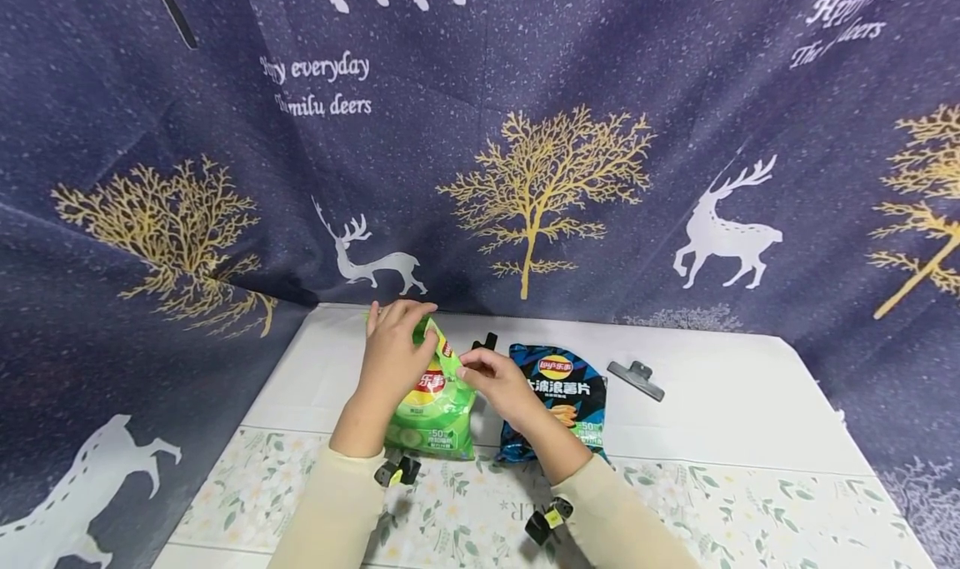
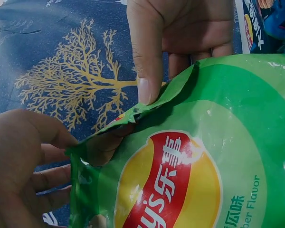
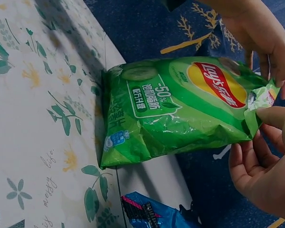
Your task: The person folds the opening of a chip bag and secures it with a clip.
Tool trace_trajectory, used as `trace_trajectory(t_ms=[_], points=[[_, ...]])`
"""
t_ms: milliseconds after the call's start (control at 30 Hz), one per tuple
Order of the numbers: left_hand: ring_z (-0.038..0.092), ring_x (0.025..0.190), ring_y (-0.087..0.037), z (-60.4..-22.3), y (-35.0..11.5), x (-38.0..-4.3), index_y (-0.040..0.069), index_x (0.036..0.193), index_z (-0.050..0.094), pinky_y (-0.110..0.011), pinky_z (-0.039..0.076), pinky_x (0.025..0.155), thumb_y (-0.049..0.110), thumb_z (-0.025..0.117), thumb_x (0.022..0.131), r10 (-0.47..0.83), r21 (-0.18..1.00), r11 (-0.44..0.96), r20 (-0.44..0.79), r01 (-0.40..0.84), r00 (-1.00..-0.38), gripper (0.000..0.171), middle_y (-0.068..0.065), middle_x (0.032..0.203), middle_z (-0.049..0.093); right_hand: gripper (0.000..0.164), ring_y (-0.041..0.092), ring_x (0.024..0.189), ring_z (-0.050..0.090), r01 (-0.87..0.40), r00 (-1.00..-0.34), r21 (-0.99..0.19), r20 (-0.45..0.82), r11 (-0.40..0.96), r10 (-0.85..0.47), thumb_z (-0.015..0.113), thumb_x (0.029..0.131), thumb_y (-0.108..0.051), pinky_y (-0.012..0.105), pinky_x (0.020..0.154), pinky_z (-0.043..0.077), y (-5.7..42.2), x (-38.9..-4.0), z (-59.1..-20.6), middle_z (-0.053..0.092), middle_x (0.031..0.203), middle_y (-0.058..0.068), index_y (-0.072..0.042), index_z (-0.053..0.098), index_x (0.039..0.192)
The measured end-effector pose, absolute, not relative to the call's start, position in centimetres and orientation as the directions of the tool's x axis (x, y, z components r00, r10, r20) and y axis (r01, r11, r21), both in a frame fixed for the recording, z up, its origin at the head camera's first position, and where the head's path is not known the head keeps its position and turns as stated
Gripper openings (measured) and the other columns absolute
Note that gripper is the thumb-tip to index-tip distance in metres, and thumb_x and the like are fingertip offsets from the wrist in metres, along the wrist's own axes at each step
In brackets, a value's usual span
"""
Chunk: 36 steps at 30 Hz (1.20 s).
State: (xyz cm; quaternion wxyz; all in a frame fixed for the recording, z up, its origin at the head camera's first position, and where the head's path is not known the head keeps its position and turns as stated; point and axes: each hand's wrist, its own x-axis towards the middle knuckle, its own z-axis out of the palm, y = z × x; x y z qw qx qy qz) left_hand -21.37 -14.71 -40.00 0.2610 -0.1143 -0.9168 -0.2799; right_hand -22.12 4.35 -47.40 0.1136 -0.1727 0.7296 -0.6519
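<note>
A green bag of potato chips [image 1: 438, 419] stands on the table, its top edge folded over toward the front. My left hand [image 1: 393, 352] grips the left end of that top, the thumb in front and several fingers behind. At the other end my right hand [image 1: 501, 383] pinches the folded strip [image 3: 265, 98] between thumb and fingers. Seen from the left wrist, the right thumb presses down on the fold while the left fingers [image 2: 52, 175] wrap the bag's corner. Part of the left hand's grip is hidden behind the bag.
A blue-black chip bag [image 1: 555, 386] lies right of the green one, partly under my right forearm. Beyond it is a grey sealing clip [image 1: 636, 379]. A black clip [image 1: 489, 341] sits behind, between the bags. Patterned fabric [image 1: 570, 277] hangs along the table's back edge.
</note>
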Motion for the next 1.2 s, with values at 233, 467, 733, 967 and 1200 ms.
trace_trajectory(t_ms=[233, 467, 733, 967, 1200], points=[[0.06, 0.119, -0.034, -40.02, -14.64, -21.31, 0.011, 0.109, 0.076, -0.062, 0.018, 0.123, 0.013, 0.065, 0.092, 0.067, 0.431, 0.83, 0.554, 0.355, -0.83, 0.02, -0.011, 0.115, 0.068, 0.022, 0.014, 0.091, 0.061, -0.127, -0.923, -0.98, 0.059, 0.156, -0.38, 0.064, 0.1, -0.021, 0.049, 0.089, 0.054, 4.4, -21.98, -47.13, 0.068, 0.111, 0.012, -0.007, 0.069, 0.117], [0.064, 0.111, -0.033, -40.16, -14.56, -21.37, 0.01, 0.102, 0.076, -0.061, 0.021, 0.123, 0.01, 0.069, 0.091, 0.058, 0.437, 0.824, 0.568, 0.36, -0.821, 0.013, -0.01, 0.108, 0.069, 0.021, 0.015, 0.091, 0.062, -0.172, -0.921, -0.96, 0.077, 0.221, -0.383, 0.065, 0.1, -0.024, 0.031, 0.082, 0.052, 4.53, -21.98, -47.13, 0.069, 0.111, 0.01, -0.011, 0.069, 0.116], [0.066, 0.107, -0.03, -40.24, -14.51, -21.52, 0.01, 0.101, 0.076, -0.06, 0.022, 0.122, 0.01, 0.07, 0.092, 0.06, 0.435, 0.827, 0.562, 0.356, -0.825, 0.011, -0.008, 0.103, 0.068, 0.016, 0.013, 0.089, 0.063, -0.209, -0.918, -0.94, 0.094, 0.271, -0.385, 0.063, 0.101, -0.027, 0.029, 0.078, 0.053, 4.53, -21.9, -46.83, 0.07, 0.106, 0.004, -0.017, 0.069, 0.112], [0.066, 0.105, -0.03, -40.26, -14.59, -21.45, 0.01, 0.1, 0.076, -0.062, 0.025, 0.12, 0.009, 0.07, 0.092, 0.064, 0.415, 0.831, 0.591, 0.371, -0.804, 0.01, -0.009, 0.102, 0.068, 0.016, 0.015, 0.088, 0.063, -0.224, -0.912, -0.933, 0.098, 0.283, -0.398, 0.062, 0.101, -0.029, 0.03, 0.076, 0.053, 4.49, -22.08, -46.76, 0.069, 0.104, 0.001, -0.019, 0.069, 0.112], [0.067, 0.106, -0.03, -40.35, -14.6, -21.57, 0.01, 0.101, 0.075, -0.062, 0.025, 0.121, 0.009, 0.07, 0.093, 0.071, 0.406, 0.836, 0.587, 0.369, -0.806, 0.01, -0.008, 0.103, 0.069, 0.016, 0.015, 0.086, 0.062, -0.222, -0.914, -0.93, 0.095, 0.291, -0.396, 0.063, 0.101, -0.028, 0.031, 0.075, 0.053, 4.43, -22.26, -46.99, 0.068, 0.103, 0.002, -0.019, 0.068, 0.112]])
